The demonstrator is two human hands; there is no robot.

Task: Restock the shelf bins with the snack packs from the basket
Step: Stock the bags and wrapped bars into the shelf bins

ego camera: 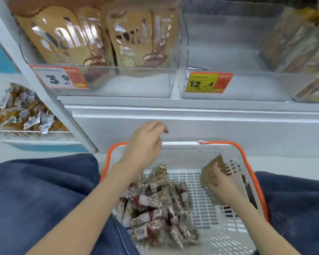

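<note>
Shop shelving fills the background: white metal shelf [191, 115] carrying clear plastic bins, person crouched before it with a white perforated plastic basket with orange rim [247, 153] between blue-jeaned knees. Left clear bin with the 3.9 price tag [103, 85] holds two upright tan stand-up pouches [136, 39]; neighbouring clear bin with the yellow 12.4 tag [247, 85] looks bare at its front.

Right hand [222, 188] is low at the basket's right side, fingers [215, 171] curled over a flat tan cardboard-coloured snack pack [210, 173] that leans on the basket wall, long axis running up and away toward the shelf. Grip looks like a pinch on its near edge, thumb hidden.

Left hand [145, 142] hovers above the basket's far rim, fingers loosely bent, holding nothing. Directly below and nearer to it lies the heap of small mottled brown-and-red wrapped snack packs [155, 208], pointing every way.

Judgement: tan pack goes up and left to the 3.9 bin; right hand is the one placed for it.
</note>
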